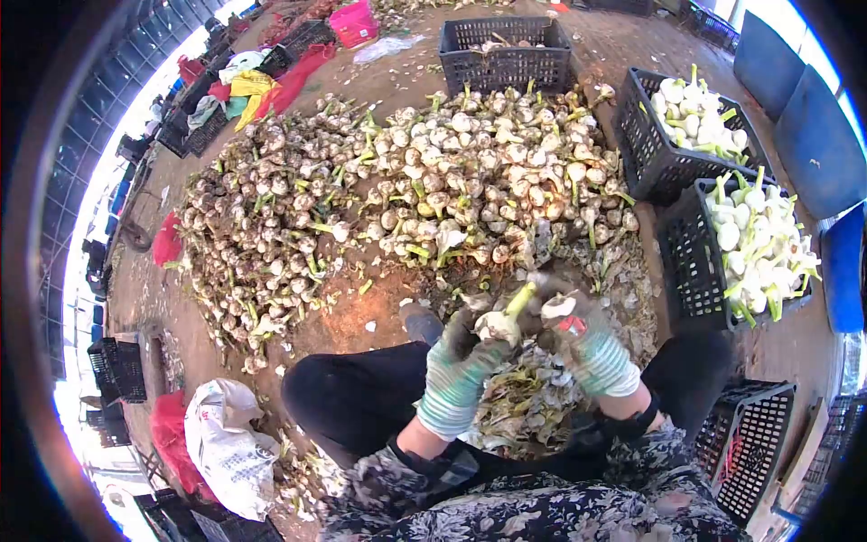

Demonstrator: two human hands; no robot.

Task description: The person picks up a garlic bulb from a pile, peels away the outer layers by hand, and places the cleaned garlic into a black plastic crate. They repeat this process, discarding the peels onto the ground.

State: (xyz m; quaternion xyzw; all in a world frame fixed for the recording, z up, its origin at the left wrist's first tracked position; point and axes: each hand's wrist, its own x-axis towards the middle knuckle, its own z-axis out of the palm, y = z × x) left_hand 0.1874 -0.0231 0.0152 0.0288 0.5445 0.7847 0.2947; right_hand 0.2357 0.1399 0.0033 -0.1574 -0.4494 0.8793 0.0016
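A garlic bulb (497, 325) with a short green stem is gripped in my left hand (462, 357), which wears a dirty striped knit glove. The stem points up and to the right. Close beside it, my right hand (582, 339) is in a matching glove with a red patch, its fingers curled. A pale scrap shows at those fingertips, too small and blurred to name. Below both hands, between my legs, lies a heap of garlic peelings (528, 397). Just beyond them spreads a large pile of unpeeled garlic (461, 181) on the ground.
Two black crates of cleaned white garlic stand at the right, a nearer crate (695, 262) and a farther crate (637, 135). Behind the pile is another black crate (501, 68). A white sack (230, 443) lies at my left, and a pink bucket (353, 23) stands far off.
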